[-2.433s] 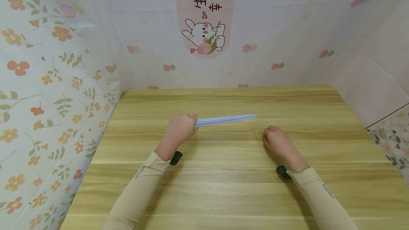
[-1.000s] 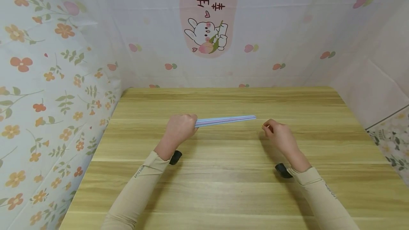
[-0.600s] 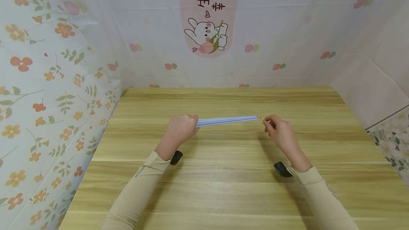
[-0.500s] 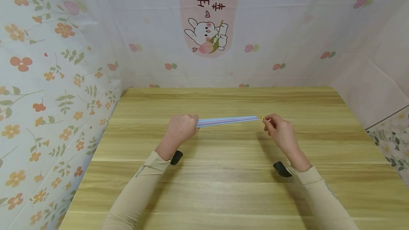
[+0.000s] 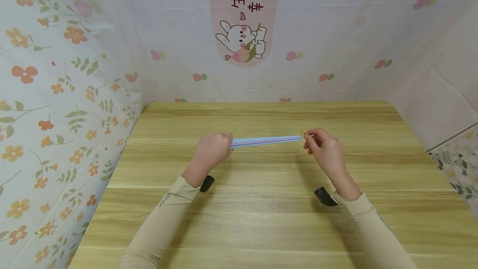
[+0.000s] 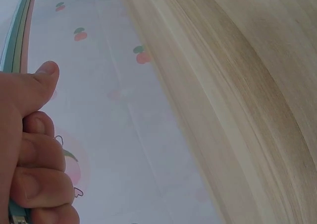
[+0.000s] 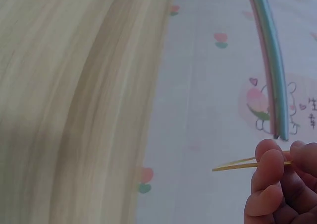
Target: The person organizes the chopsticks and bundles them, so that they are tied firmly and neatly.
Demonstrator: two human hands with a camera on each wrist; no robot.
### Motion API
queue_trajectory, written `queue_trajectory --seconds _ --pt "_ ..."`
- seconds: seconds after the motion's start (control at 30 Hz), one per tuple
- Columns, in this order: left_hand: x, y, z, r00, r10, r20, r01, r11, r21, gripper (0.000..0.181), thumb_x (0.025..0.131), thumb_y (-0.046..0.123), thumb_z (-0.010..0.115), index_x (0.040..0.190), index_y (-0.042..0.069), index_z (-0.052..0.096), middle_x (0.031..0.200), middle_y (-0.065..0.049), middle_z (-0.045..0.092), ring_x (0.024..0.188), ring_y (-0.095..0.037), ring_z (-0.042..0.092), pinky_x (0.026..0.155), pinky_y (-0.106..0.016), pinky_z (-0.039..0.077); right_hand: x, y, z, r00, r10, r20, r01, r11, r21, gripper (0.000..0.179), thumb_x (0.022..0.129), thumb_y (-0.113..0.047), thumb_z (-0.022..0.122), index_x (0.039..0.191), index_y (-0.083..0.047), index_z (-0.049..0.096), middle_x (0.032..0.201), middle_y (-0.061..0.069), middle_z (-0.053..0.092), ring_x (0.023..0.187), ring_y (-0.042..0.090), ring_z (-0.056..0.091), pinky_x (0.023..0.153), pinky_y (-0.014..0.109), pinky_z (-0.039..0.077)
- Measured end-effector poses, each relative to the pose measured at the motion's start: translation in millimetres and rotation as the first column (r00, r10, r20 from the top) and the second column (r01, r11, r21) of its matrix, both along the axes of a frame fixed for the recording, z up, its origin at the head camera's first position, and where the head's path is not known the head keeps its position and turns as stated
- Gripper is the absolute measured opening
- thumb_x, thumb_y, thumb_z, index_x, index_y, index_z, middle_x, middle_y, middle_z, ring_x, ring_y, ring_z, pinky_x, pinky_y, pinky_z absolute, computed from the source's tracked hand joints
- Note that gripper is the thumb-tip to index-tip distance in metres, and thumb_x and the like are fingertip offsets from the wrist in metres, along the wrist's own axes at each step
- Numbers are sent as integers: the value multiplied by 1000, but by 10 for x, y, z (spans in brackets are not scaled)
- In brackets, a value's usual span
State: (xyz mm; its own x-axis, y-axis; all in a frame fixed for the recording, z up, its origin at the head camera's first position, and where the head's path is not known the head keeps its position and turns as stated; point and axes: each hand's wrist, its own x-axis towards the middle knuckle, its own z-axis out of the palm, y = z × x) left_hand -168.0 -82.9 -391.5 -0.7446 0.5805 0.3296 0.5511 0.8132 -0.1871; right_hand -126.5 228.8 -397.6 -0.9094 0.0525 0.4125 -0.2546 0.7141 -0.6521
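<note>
My left hand (image 5: 213, 149) grips one end of a bundle of slim pastel sticks (image 5: 265, 140), blue, purple and pink. Held off the table, the bundle points to the right. In the left wrist view the fingers (image 6: 42, 187) curl round the sticks (image 6: 20, 35), and the thumb lies along them. My right hand (image 5: 328, 152) pinches a thin yellow rubber band (image 5: 303, 132) between thumb and fingertips, right by the bundle's free end. In the right wrist view the band (image 7: 233, 164) sticks out as a narrow loop, below the stick ends (image 7: 281, 135) and apart from them.
Both hands are above a wood-grain table (image 5: 261, 219). Behind it hangs a white printed cloth (image 5: 336, 32) with a rabbit picture, and a floral cloth (image 5: 56, 136) hangs at the left. Black wrist devices (image 5: 325, 196) sit under both cuffs.
The right hand has risen from low over the table and moved left with the rubber band, up to the free end of the sticks. The left hand and the bundle have barely moved.
</note>
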Motion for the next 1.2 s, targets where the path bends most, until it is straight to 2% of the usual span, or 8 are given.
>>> queue_trajectory --seconds 0.23,0.43,0.6,0.77,1.03,1.2 --pt "-7 11 6 1000 1 -20 -1 1000 -13 27 83 29 73 71 12 56 53 5 43 46 -7 23 40 -21 19 21 -89 72 1000 21 -1 -21 1000 -4 13 94 -16 61 98 -5 65 70 9 68 54 4 55 46 17 42" --pt "-17 14 -5 999 -1 -37 0 1000 -21 28 82 30 74 70 13 55 52 6 39 47 -7 22 41 -20 17 19 -156 84 998 47 -37 -47 999 3 11 92 -13 62 96 -4 66 69 9 68 53 4 56 47 13 41" --pt "-16 21 3 1000 -1 -27 1 1000 -20 28 83 30 73 70 13 56 53 6 39 47 -7 22 40 -20 16 17 -207 77 996 79 -48 -79 997 -2 9 91 -11 64 95 -3 66 68 7 69 53 7 58 50 12 44" --pt "-6 31 25 1000 5 -10 -5 1000 -21 28 82 31 74 71 13 56 53 5 44 47 -7 23 40 -20 19 21 -252 71 993 107 -48 -108 994 -4 8 91 -12 64 94 -5 66 69 5 69 54 5 58 51 14 46" --pt "-9 29 36 1000 -3 -16 3 1000 2 27 84 26 72 70 11 54 53 3 46 46 -7 25 39 -21 22 54 -272 20 977 202 -64 -205 978 -35 7 87 -2 66 94 -3 65 74 7 71 59 2 60 57 14 50" --pt "-19 17 39 999 -9 -30 10 1000 28 26 84 23 72 70 10 54 53 2 48 45 -7 26 39 -21 22 89 -273 -36 968 248 -35 -249 968 -12 9 86 -1 67 94 -3 65 77 7 70 63 2 60 59 16 52"
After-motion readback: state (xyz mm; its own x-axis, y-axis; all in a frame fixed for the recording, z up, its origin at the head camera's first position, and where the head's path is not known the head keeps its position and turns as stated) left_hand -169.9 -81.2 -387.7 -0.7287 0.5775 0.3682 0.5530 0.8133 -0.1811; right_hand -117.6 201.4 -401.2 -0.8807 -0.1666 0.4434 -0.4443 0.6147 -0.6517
